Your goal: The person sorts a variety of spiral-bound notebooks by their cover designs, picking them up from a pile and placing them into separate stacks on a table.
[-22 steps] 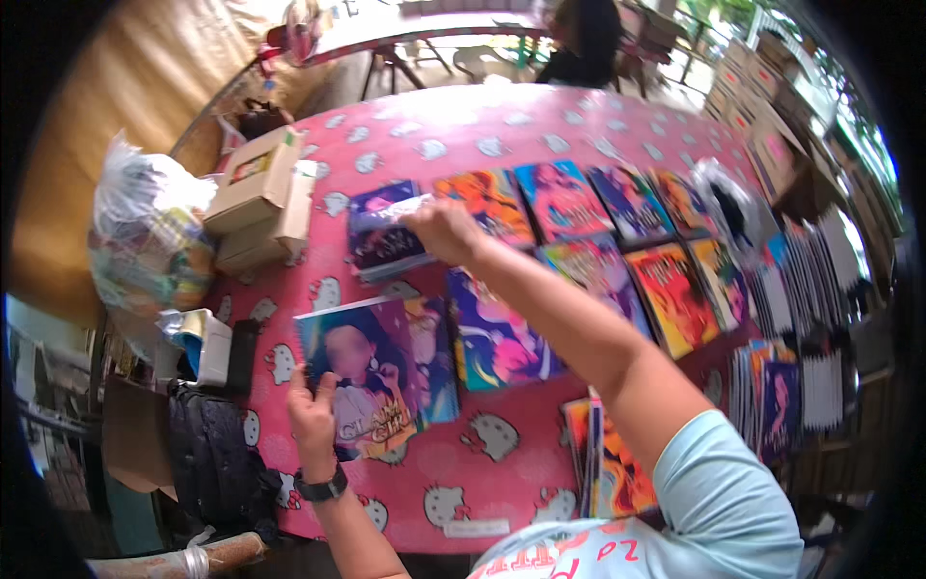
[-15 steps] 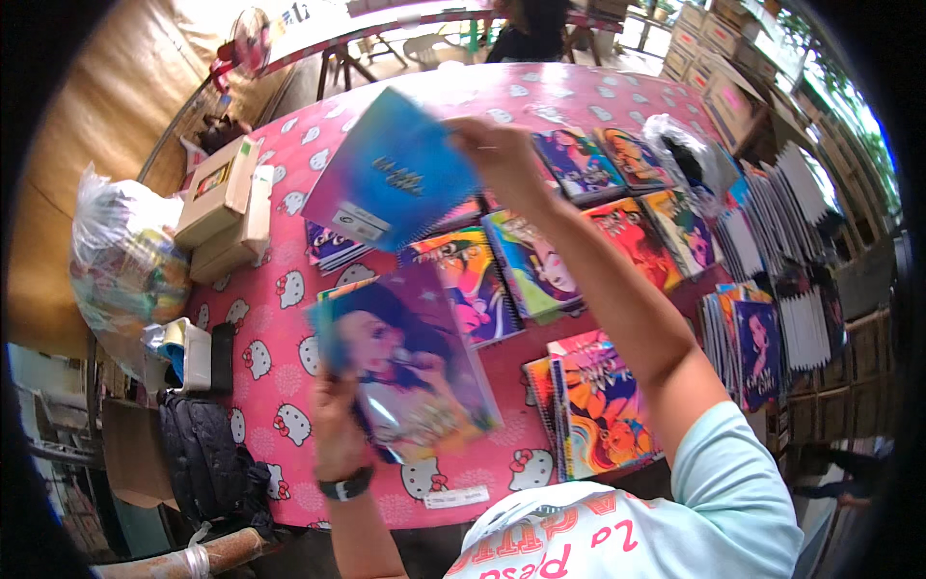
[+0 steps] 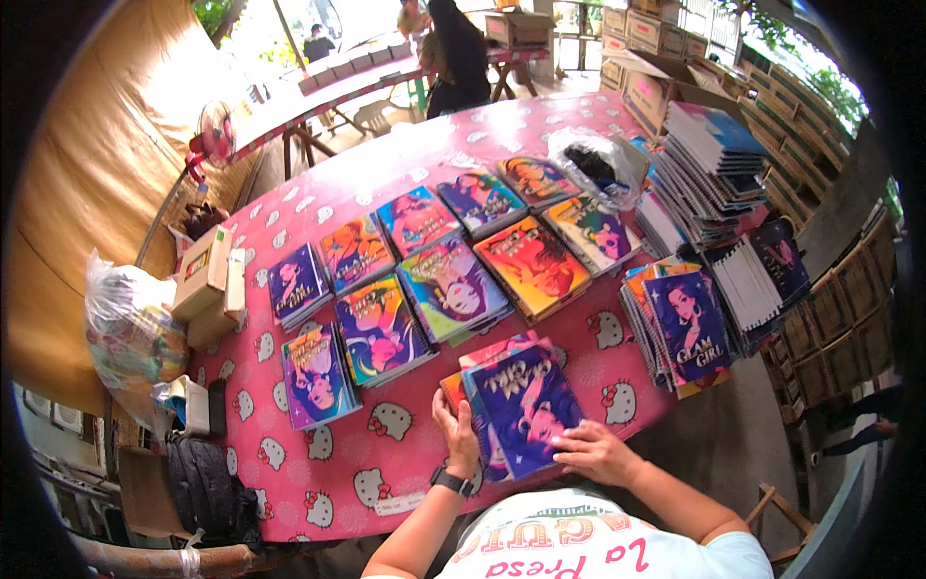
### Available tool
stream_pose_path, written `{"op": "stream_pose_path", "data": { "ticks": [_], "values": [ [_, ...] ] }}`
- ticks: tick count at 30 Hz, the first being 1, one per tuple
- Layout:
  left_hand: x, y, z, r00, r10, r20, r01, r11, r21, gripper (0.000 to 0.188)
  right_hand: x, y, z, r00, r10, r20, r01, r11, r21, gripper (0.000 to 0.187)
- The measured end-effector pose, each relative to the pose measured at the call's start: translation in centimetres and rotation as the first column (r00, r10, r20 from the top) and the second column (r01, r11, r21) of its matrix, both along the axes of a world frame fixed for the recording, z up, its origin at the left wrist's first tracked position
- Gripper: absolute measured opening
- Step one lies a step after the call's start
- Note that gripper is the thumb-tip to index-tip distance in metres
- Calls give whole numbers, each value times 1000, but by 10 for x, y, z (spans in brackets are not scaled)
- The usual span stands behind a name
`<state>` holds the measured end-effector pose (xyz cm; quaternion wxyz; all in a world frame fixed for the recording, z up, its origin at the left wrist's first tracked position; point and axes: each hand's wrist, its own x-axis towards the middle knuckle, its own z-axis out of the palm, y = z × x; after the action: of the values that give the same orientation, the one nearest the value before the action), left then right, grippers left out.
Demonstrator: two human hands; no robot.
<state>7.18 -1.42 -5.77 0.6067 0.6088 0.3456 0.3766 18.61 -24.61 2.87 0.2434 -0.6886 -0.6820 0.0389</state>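
Close to the table's near edge lies a small stack of spiral notebooks, topped by a dark purple notebook point(image 3: 526, 410) with an illustrated figure. Orange and pink covers stick out under it on the left and far sides. My left hand point(image 3: 458, 436), with a watch on the wrist, grips the stack's left edge, thumb up. Across the lower right of the top cover rest the stretched fingers of my right hand point(image 3: 596, 454). Two rows of notebook stacks stand farther back, including a red-orange notebook point(image 3: 532, 265) and a green-blue notebook point(image 3: 451, 285).
Notebook piles point(image 3: 709, 174) crowd the right side, beside a clear plastic bag point(image 3: 600, 164). Cardboard boxes point(image 3: 204, 275), a filled plastic bag point(image 3: 135, 318) and a black backpack point(image 3: 207, 487) line the left. A person point(image 3: 456, 58) is at the far table.
My right hand has come down from above the rows, where it held a blue-backed notebook. My left hand has shifted right from a lifted notebook to the near stack. The view has moved.
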Motion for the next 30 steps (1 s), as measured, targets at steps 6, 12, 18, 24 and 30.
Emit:
{"op": "stream_pose_path", "data": {
  "ticks": [6, 12, 18, 24, 30],
  "values": [
    [17, -16, 21, 970, -243, -28, 241, 967, -80, 98, 46, 27, -65, 599, -474, -646, 543, 833, -107, 71],
    [19, -13, 17, 972, -231, 31, 233, 955, -182, 98, 92, 46, -32, 775, -430, -463, 166, 845, -507, 78],
    [77, 34, 83, 981, -30, -194, 109, 905, 411, 59, 303, 137, -4, 641, -742, 198, 766, 635, -99, 49],
    [216, 108, 106, 907, -254, -337, 417, 660, 624, 26, 417, 165, -8, 401, -904, 147, 867, 323, -379, 68],
    [408, 186, 66, 844, -122, -522, 402, 789, 465, 31, 461, 159, -44, 526, -849, 46, 717, 414, -561, 82]
  ]
}}
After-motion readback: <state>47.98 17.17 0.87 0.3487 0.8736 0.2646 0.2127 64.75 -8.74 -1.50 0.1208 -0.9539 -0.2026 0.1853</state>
